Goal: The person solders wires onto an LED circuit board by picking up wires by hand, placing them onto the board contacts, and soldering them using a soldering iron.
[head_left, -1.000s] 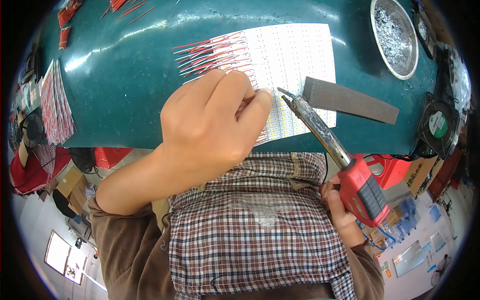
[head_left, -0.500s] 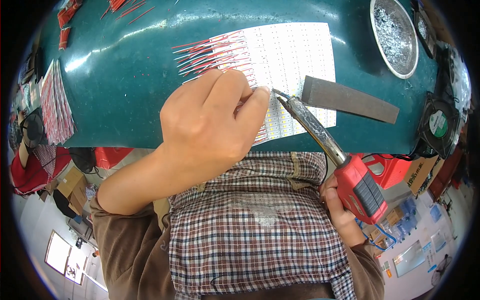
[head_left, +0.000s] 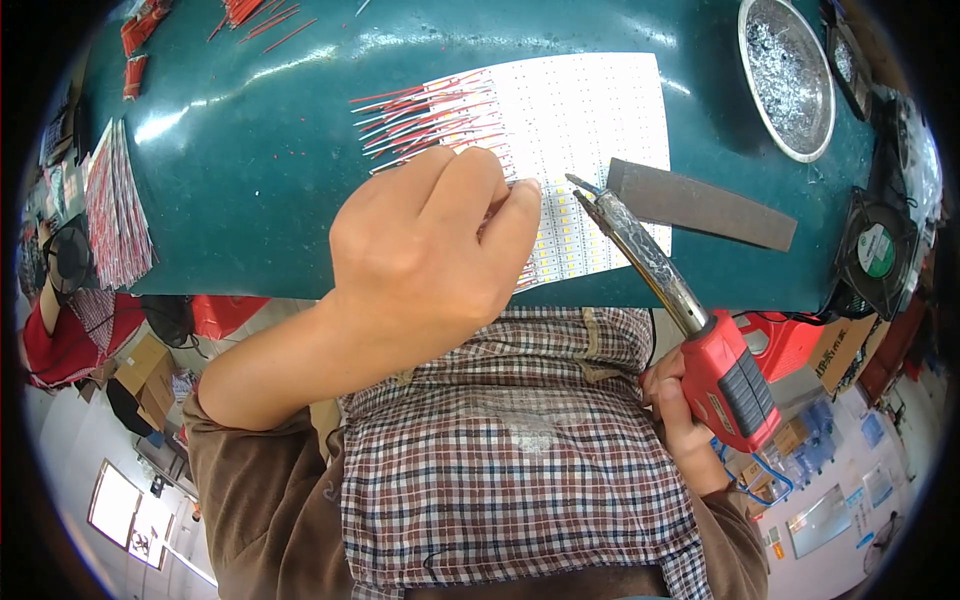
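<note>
My left hand [head_left: 430,235] is closed in a pinch, back of the hand up, over the white LED board sheet [head_left: 580,110]. Whatever its fingertips hold is hidden beneath them. Thin red and white wires [head_left: 425,120] stick out leftward from the sheet's left edge, just beyond the knuckles. My right hand [head_left: 680,405] is wrapped round the grip of a red and black soldering gun [head_left: 738,380]. The gun's long metal barrel points up and left, its tip a little to the right of my left fingertips, over the sheet and apart from them.
A dark flat bar [head_left: 705,205] lies across the sheet's right side. At the far right stands a metal bowl [head_left: 785,90] with silvery bits. A small black fan [head_left: 872,248] sits at the right edge. Bundled wires [head_left: 118,215] lie on the left of the green table [head_left: 240,220].
The soldering gun's tip has drawn back to the right, and the gap to my left fingertips is wider. My left hand stays pinched, shifted only slightly.
</note>
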Demonstrator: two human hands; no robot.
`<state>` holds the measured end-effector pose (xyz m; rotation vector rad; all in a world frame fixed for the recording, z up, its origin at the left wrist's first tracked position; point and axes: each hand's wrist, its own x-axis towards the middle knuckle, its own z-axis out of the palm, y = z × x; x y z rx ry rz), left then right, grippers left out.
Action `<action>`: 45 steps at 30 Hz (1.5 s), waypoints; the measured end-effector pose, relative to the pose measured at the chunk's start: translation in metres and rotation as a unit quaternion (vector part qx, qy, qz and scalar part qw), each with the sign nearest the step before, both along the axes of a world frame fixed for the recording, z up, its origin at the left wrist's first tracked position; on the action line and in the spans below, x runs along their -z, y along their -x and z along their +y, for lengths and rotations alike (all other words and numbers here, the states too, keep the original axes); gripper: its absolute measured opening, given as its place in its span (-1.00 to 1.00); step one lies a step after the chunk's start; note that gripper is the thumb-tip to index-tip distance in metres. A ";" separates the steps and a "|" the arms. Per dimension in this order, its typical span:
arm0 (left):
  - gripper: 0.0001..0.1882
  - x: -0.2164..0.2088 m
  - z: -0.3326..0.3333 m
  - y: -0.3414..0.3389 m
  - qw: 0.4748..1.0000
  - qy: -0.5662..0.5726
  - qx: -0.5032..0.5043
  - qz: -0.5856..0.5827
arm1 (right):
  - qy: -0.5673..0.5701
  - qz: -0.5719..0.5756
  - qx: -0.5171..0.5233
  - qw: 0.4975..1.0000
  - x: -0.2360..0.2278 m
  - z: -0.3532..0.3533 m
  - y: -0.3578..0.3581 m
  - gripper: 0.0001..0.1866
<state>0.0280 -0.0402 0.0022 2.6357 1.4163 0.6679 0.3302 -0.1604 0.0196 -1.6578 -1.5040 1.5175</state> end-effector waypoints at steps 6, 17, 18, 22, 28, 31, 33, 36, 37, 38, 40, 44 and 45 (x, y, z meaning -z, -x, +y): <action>-0.84 -0.013 0.020 0.007 0.999 0.029 -0.008 -0.038 | 0.027 0.047 0.033 0.998 -0.001 -0.004 -0.002 -0.88; -0.73 0.000 0.109 0.078 0.953 0.219 -0.208 -0.030 | -0.004 0.052 0.045 0.998 0.003 -0.010 0.001 -0.90; -0.72 -0.001 0.105 0.074 0.959 0.189 -0.210 -0.007 | -0.001 0.059 0.053 0.997 0.004 -0.011 0.000 -0.89; -0.79 -0.015 0.089 0.059 0.970 0.105 -0.214 0.041 | 0.015 0.072 0.052 0.996 0.005 -0.010 -0.001 -0.88; -0.84 -0.022 0.103 0.033 0.954 0.189 -0.214 -0.094 | -0.005 0.055 0.039 0.998 0.003 -0.007 0.001 -0.82; -0.82 -0.019 0.118 0.025 0.943 0.233 -0.220 -0.089 | -0.001 0.051 0.046 0.998 0.004 -0.011 0.000 -0.82; -0.82 -0.013 0.122 0.027 0.948 0.227 -0.214 -0.070 | 0.005 0.059 0.052 0.997 0.005 -0.012 0.000 -0.83; -0.81 -0.020 0.119 0.024 0.958 0.208 -0.190 -0.048 | 0.008 0.069 0.058 0.996 0.005 -0.013 0.000 -0.85; -0.80 -0.024 0.117 0.022 0.965 0.195 -0.172 -0.043 | 0.005 0.075 0.057 0.996 0.005 -0.013 -0.001 -0.86; -0.80 -0.028 0.114 0.020 0.965 0.195 -0.172 -0.043 | 0.006 0.075 0.058 0.996 0.005 -0.012 0.000 -0.86; -0.81 -0.033 0.108 0.017 0.954 0.209 -0.207 -0.066 | 0.027 0.093 0.069 0.993 0.002 -0.010 0.002 -0.89; -0.80 -0.041 0.101 0.017 0.882 0.358 -0.298 -0.071 | -0.031 0.060 0.070 0.995 0.003 -0.005 0.012 -0.83; -0.84 -0.024 0.091 0.027 0.920 0.287 -0.234 -0.127 | -0.007 0.080 0.073 0.994 0.003 -0.007 0.007 -0.92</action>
